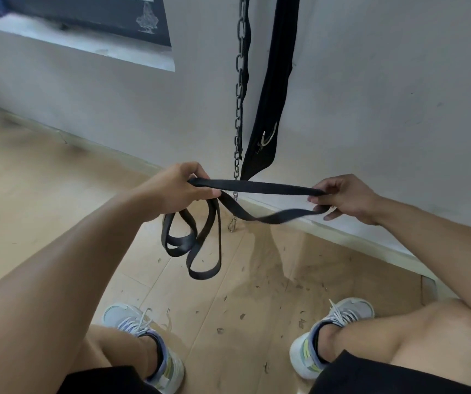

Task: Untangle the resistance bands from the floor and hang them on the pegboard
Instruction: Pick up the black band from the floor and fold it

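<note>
Both hands are up off the floor (pixel 58 194) and working a black resistance band (pixel 257 186). The left hand (pixel 177 191) is clenched round one end of it, fingers curled over a bunch of band. The right hand (pixel 345 199) pinches the other end between thumb and fingertips, where the band folds back on itself. Between the two hands one flat run is pulled nearly level, and a second run sags beneath it, twisting as it goes and crossing the top run just beside the left hand.

Below the left hand the slack hangs in several overlapping loops (pixel 191 245), clear of the floor as far as I can tell. Whether that is one band or two wound together, I cannot say.

The step in hand looks like untangling, with hanging not yet begun. To do it well, I would judge: keep the right hand's pinch light so the twist can roll out, ease the tension rather than pull harder, since a tight pull would lock the crossing by the left hand, and let that hand feed out one loop at a time.

Beyond the hands, a chain (pixel 239 89) and a broad black strap (pixel 271 89) with a metal ring hang against the wall (pixel 385 81); a snap hook dangles below the chain. No pegboard is in view. No containers show here, so nothing to report inside any.
</note>
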`<action>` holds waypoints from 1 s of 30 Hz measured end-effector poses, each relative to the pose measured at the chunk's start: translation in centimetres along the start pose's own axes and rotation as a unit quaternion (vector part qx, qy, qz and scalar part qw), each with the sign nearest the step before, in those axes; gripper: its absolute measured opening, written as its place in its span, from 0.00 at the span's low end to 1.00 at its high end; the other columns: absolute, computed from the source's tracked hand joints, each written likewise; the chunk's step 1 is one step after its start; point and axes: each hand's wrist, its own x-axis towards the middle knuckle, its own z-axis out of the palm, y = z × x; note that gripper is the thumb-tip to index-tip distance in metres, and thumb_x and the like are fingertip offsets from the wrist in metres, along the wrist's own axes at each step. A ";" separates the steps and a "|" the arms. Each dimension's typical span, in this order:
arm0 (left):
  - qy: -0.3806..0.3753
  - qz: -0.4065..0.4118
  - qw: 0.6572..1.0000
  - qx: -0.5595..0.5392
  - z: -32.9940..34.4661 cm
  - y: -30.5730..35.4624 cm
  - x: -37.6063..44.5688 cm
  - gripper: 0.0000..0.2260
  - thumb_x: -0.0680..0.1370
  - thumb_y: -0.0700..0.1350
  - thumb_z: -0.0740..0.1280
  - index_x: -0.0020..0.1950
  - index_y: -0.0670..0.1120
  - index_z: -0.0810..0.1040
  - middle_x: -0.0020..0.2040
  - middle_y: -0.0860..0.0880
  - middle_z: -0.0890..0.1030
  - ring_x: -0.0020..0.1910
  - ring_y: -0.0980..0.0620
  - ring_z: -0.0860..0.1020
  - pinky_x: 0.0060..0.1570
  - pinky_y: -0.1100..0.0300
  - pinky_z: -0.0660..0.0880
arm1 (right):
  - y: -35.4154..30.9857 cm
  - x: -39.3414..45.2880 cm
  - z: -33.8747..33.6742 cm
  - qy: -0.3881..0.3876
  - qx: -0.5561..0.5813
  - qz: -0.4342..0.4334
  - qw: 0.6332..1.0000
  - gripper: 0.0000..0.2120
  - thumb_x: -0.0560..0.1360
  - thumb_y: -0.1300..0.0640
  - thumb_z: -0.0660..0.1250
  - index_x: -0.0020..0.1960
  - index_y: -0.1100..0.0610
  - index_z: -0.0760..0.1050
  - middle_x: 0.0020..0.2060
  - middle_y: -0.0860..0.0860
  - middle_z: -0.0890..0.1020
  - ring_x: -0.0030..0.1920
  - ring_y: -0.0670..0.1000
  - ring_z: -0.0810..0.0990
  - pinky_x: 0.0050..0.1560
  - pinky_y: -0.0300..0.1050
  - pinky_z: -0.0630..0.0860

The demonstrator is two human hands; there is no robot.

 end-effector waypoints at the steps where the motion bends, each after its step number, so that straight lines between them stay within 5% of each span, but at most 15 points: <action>1: -0.004 0.003 1.000 0.004 0.0 0.0 -0.1 0.12 0.75 0.56 0.75 0.48 0.49 0.79 0.39 0.47 0.77 0.38 0.50 0.72 0.38 0.57 0.66 | 0.0 0.1 0.0 0.017 -0.004 -0.008 1.000 0.06 0.77 0.66 0.74 0.53 0.59 0.83 0.49 0.61 0.87 0.46 0.55 0.89 0.39 0.45 0.86; 5: 0.005 0.002 1.000 0.006 -0.2 -0.1 -0.3 0.12 0.75 0.54 0.75 0.47 0.48 0.78 0.37 0.47 0.75 0.35 0.51 0.70 0.33 0.59 0.63 | 0.2 0.4 0.2 0.000 -0.035 -0.015 0.999 0.08 0.75 0.64 0.77 0.54 0.57 0.84 0.51 0.59 0.85 0.48 0.53 0.88 0.41 0.42 0.84; 9: -0.002 -0.004 1.000 -0.012 -0.3 -0.1 -0.5 0.12 0.76 0.53 0.75 0.47 0.46 0.77 0.36 0.48 0.75 0.35 0.51 0.69 0.33 0.60 0.63 | 0.6 0.5 0.3 -0.034 -0.067 -0.008 0.997 0.10 0.73 0.63 0.79 0.52 0.63 0.83 0.42 0.50 0.85 0.45 0.50 0.86 0.50 0.47 0.86; 18: 0.000 -0.010 1.000 -0.006 -0.4 -0.5 -0.2 0.11 0.76 0.53 0.75 0.47 0.48 0.77 0.42 0.47 0.81 0.38 0.50 0.73 0.37 0.58 0.67 | 0.4 0.1 0.0 -0.148 0.018 0.040 0.988 0.06 0.76 0.64 0.75 0.50 0.63 0.79 0.45 0.53 0.84 0.50 0.54 0.86 0.59 0.47 0.84; 21: -0.032 -0.019 0.998 0.059 0.1 -1.0 -0.1 0.10 0.76 0.51 0.75 0.45 0.49 0.76 0.43 0.45 0.81 0.39 0.49 0.74 0.38 0.58 0.69 | -0.8 -0.4 -0.4 -0.102 0.101 0.031 0.989 0.09 0.75 0.64 0.75 0.53 0.63 0.78 0.48 0.59 0.86 0.55 0.59 0.87 0.55 0.45 0.85; 25: -0.089 -0.024 0.982 0.164 1.4 -1.2 -0.1 0.11 0.75 0.50 0.76 0.47 0.50 0.76 0.51 0.50 0.80 0.52 0.48 0.77 0.47 0.56 0.74 | -3.8 -1.7 0.2 0.025 0.121 -0.063 0.990 0.08 0.74 0.68 0.76 0.50 0.61 0.79 0.53 0.67 0.85 0.45 0.57 0.89 0.41 0.42 0.85; 28: -0.102 0.008 0.981 0.166 2.3 -0.8 -0.2 0.24 0.71 0.57 0.78 0.61 0.50 0.74 0.63 0.52 0.76 0.63 0.51 0.74 0.65 0.54 0.72 | -6.9 -2.8 1.7 0.097 0.064 -0.193 0.974 0.11 0.71 0.71 0.78 0.46 0.57 0.83 0.48 0.64 0.87 0.49 0.65 0.86 0.47 0.51 0.87; 30: -0.095 0.037 0.992 0.074 3.0 0.4 -0.6 0.36 0.66 0.64 0.77 0.69 0.50 0.72 0.68 0.54 0.75 0.68 0.54 0.72 0.70 0.53 0.70 | -8.7 -3.8 3.1 0.085 0.019 -0.261 0.961 0.11 0.71 0.69 0.79 0.46 0.55 0.85 0.43 0.57 0.88 0.46 0.61 0.87 0.46 0.48 0.86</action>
